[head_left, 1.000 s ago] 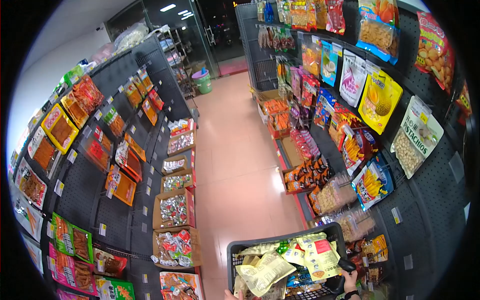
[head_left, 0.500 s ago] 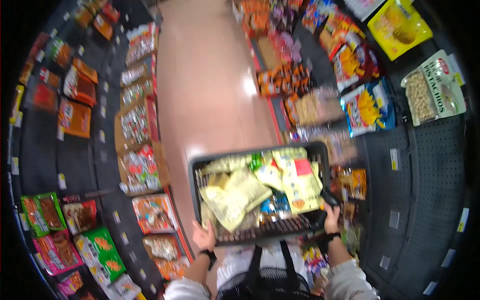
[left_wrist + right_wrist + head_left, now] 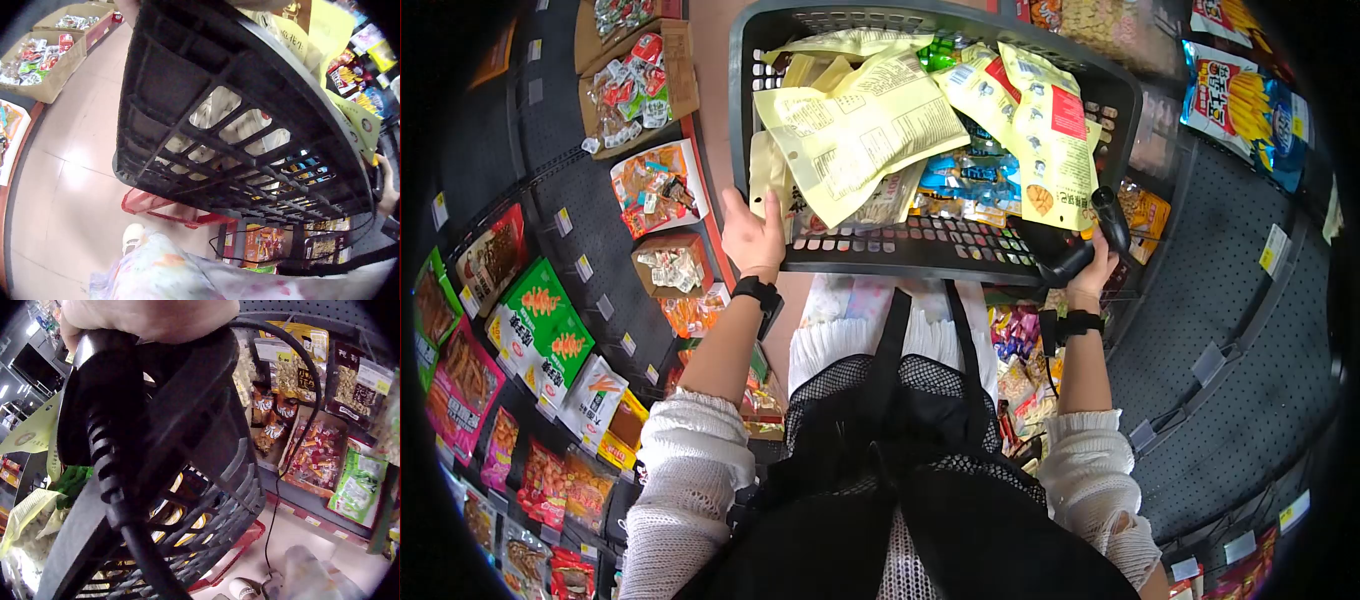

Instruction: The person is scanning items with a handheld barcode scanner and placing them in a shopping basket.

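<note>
A black basket (image 3: pixel 920 262) full of snack bags is held in front of the body. Pale yellow bags (image 3: pixel 870 130) lie on top, with blue packets (image 3: pixel 970 178) beneath. The left hand (image 3: pixel 752 238) grips the basket's near left corner, thumb inside the rim and fingers outside; the left wrist view shows the basket's underside (image 3: pixel 187 125). At the near right corner the right hand (image 3: pixel 1097 268) is curled round a black handle (image 3: pixel 1108 222). In the right wrist view that hand (image 3: pixel 150 315) covers the handle's top, and a thick black cable (image 3: pixel 147 550) runs down from it.
Shelves with snack bags (image 3: pixel 540 320) stand on the left, beside open cartons (image 3: pixel 662 70). A dark perforated shelf (image 3: pixel 1210 300) curves along the right. Below the basket, a red plastic frame (image 3: pixel 153 201) stands near a white shoe (image 3: pixel 132 237).
The head view has tipped down, so the basket looks larger and higher and both forearms show. The left hand's thumb now lies over the rim; the right hand remains on the black handle.
</note>
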